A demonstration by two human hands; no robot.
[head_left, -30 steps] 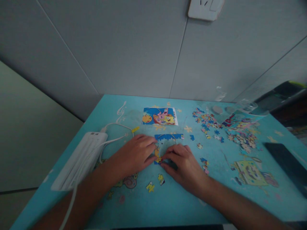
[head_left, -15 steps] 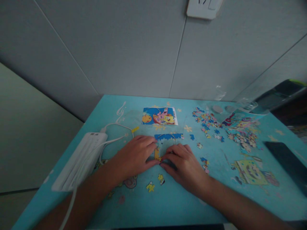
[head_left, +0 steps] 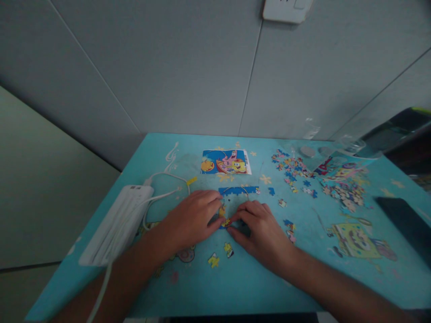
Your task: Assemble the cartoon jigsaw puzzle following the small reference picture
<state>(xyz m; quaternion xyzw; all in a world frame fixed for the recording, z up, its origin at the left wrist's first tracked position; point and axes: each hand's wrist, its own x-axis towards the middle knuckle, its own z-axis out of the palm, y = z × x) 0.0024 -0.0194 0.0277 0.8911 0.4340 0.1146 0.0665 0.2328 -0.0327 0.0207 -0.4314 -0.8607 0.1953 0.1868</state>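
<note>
A partly joined jigsaw puzzle lies on the table, with a blue strip (head_left: 235, 190) along its top and a narrow yellow column (head_left: 222, 211) down its left side. My left hand (head_left: 198, 213) curls around that left side, index finger near the upper corner and thumb at the lower end, steadying it. With thumb and index finger pinched together, my right hand (head_left: 257, 224) presses a small jigsaw piece (head_left: 226, 222), yellow and blue, at the column's bottom. Fingers partly hide this piece. Closer to me lie two loose yellow pieces (head_left: 213, 260).
Behind the puzzle lies a printed cartoon picture (head_left: 225, 162). Loose pieces (head_left: 292, 166) are heaped at the back right, near a clear bag (head_left: 350, 150). A white power strip (head_left: 117, 224) with cables is at left, a dark flat object (head_left: 404, 229) at right.
The camera view has shifted slightly. My left thumb has moved up a little, and blue now shows below it at the column's bottom. My right hand stays pinched in nearly the same place.
</note>
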